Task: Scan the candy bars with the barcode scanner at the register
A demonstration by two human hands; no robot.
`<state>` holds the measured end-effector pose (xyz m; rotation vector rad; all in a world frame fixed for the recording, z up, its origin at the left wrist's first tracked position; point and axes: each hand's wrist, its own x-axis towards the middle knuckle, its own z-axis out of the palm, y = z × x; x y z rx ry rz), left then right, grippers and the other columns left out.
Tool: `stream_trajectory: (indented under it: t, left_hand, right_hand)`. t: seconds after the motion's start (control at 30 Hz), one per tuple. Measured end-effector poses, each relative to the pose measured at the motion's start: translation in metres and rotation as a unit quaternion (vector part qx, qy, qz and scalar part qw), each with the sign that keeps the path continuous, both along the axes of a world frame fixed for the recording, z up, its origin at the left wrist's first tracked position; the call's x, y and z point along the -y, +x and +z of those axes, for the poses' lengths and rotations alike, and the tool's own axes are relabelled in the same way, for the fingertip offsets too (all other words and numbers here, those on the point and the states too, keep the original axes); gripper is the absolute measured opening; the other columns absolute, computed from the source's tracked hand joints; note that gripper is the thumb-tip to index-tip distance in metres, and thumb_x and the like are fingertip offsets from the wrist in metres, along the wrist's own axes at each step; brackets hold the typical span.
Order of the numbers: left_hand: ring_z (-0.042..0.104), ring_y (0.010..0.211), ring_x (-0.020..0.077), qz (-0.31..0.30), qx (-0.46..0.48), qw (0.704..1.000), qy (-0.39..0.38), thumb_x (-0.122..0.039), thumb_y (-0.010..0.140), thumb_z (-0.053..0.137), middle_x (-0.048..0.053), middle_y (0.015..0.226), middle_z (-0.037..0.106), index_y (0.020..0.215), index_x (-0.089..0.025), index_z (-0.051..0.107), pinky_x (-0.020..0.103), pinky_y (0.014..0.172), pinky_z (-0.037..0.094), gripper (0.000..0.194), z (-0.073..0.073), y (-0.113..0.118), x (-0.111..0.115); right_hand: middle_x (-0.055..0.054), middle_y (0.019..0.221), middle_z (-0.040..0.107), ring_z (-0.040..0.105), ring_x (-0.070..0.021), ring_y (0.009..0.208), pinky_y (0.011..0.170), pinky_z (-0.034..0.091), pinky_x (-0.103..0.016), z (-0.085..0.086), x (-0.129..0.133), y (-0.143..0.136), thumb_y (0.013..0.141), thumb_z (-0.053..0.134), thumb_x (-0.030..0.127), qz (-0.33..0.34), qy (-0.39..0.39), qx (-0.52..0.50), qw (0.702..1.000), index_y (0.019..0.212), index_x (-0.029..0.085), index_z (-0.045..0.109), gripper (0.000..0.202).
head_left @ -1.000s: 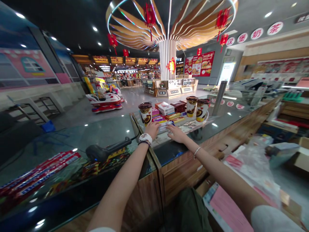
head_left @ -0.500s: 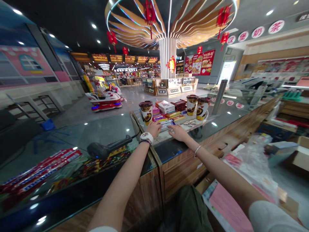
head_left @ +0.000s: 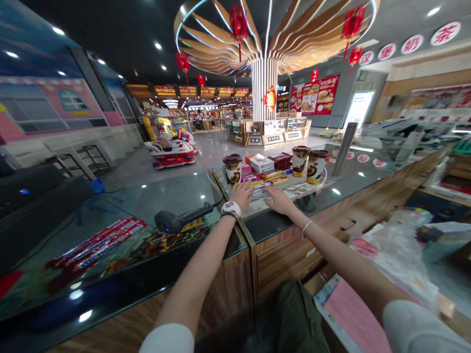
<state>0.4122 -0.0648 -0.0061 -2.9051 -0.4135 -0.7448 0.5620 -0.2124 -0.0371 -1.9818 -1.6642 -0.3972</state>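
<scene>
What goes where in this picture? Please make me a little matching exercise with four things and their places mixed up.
Things:
1. shiny wrapped packet
2. white watch
3. dark scanner
4. red lanterns

Places:
A. hanging overhead
B. between the left hand and the right hand
C. on the glass counter, left of the left forearm
D. worn at the left hand's wrist

Right pairs: 1-B, 2-D, 3-C, 4-A

Round white signs [head_left: 412, 44] bear the characters 汉, 堡, 奶 and 茶; a plaque [head_left: 254, 140] on the kiosk [head_left: 271, 129] reads 名烟. Blurred lettering on red wrappers [head_left: 101, 243] seems to say "mentos"; print on the pale packet [head_left: 259, 188] is illegible.
</scene>
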Motion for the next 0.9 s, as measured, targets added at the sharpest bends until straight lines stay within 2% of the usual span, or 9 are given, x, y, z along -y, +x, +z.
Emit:
stream_trajectory:
  t: [0.17,0.37,0.47,0.6,0.77,0.9]
  left_hand:
    - [0.038,0.144,0.0323,0.026,-0.020,0.999,0.005,-0.026,0.093,0.053,0.011,0.157,0.040,0.138,-0.022,0.055,0.062,0.120,0.024,0.045,0.010,-0.022,0.018]
    - [0.034,0.146,0.0337,0.042,-0.009,0.999,0.015,-0.031,0.092,0.057,0.008,0.156,0.042,0.143,-0.029,0.049,0.064,0.120,0.023,0.052,0.013,-0.064,0.028]
    - [0.035,0.145,0.0341,0.054,0.012,0.998,0.017,-0.034,0.092,0.057,0.008,0.156,0.042,0.145,-0.031,0.047,0.064,0.119,0.024,0.053,0.016,-0.091,0.030]
    - [0.036,0.145,0.0323,0.082,0.043,0.996,0.014,-0.033,0.095,0.052,0.008,0.156,0.043,0.145,-0.029,0.047,0.062,0.121,0.023,0.050,0.029,-0.134,0.032]
    - [0.035,0.146,0.0304,0.173,0.039,0.984,0.004,-0.031,0.096,0.048,0.008,0.158,0.040,0.146,-0.024,0.045,0.060,0.122,0.020,0.051,0.046,-0.192,0.031]
    - [0.035,0.146,0.0284,0.232,0.036,0.972,0.006,-0.030,0.096,0.047,0.008,0.157,0.040,0.145,-0.022,0.046,0.058,0.123,0.019,0.050,0.051,-0.238,0.022]
  right_hand:
    - [-0.014,0.150,0.050,0.044,-0.0296,0.141,0.117,0.032,-0.056,0.002,0.004,-0.007,0.089,0.052,0.023,0.006,0.003,0.039,0.999,0.139,0.017,0.054,0.051]
    - [-0.013,0.152,0.047,0.042,-0.0299,0.143,0.118,0.030,-0.057,0.013,0.000,-0.037,0.089,0.053,0.027,0.033,0.009,0.031,0.999,0.144,0.018,0.048,0.056]
    - [-0.012,0.153,0.046,0.040,-0.0288,0.144,0.118,0.030,-0.057,0.021,-0.009,-0.063,0.089,0.054,0.026,0.063,0.028,0.011,0.998,0.146,0.019,0.046,0.058]
    - [-0.012,0.154,0.045,0.039,-0.0268,0.145,0.119,0.030,-0.054,0.029,-0.023,-0.102,0.090,0.053,0.026,0.122,0.044,-0.017,0.991,0.145,0.019,0.046,0.056]
    - [-0.012,0.155,0.043,0.037,-0.0278,0.146,0.119,0.029,-0.056,0.034,-0.046,-0.154,0.090,0.055,0.027,0.199,0.050,-0.039,0.978,0.146,0.020,0.045,0.058]
    - [-0.012,0.155,0.043,0.037,-0.0270,0.146,0.120,0.028,-0.056,0.041,-0.067,-0.198,0.089,0.056,0.024,0.257,0.054,-0.035,0.964,0.147,0.021,0.044,0.059]
